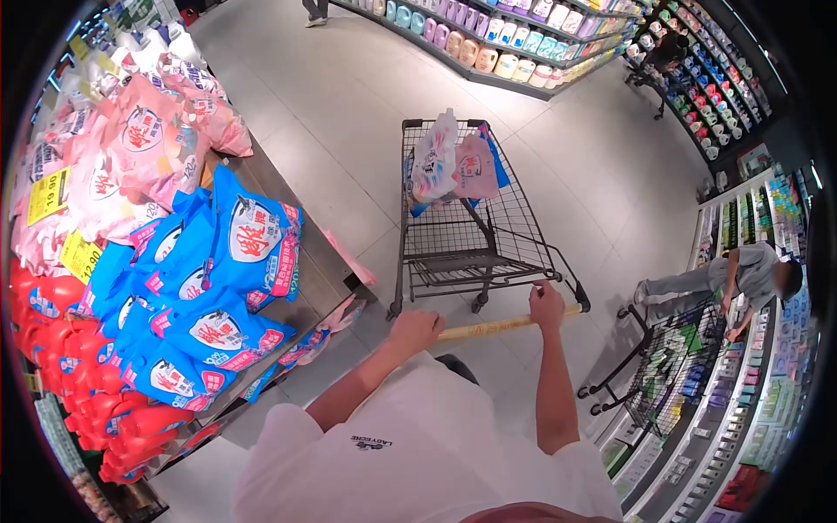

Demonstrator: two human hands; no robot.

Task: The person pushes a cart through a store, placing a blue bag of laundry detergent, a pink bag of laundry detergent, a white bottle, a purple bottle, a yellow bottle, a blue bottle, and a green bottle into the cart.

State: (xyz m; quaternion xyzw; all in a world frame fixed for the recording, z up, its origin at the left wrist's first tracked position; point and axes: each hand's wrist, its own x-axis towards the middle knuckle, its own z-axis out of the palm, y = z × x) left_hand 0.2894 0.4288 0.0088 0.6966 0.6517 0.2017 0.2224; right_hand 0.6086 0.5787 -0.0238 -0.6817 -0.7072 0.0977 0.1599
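Note:
Ahead of me stands a black wire shopping cart [445,231] with a yellowish handle bar [488,328]. My left hand [417,332] is closed around the left end of that bar. Farther along it, near the right end, my right hand [547,307] is closed on the bar too, its fingers curled. At the cart's far end lie a white printed plastic bag [434,161] and a pink detergent bag [475,168]. Part of a blue bag [500,170] shows behind the pink one.
To the left, a display holds blue detergent bags [218,331], pink bags [139,131] and red bottles [78,366]. Bottle shelves [506,52] stand ahead. On the right, a person [741,270] is beside another cart [676,366]. Tiled floor [340,148] surrounds my cart.

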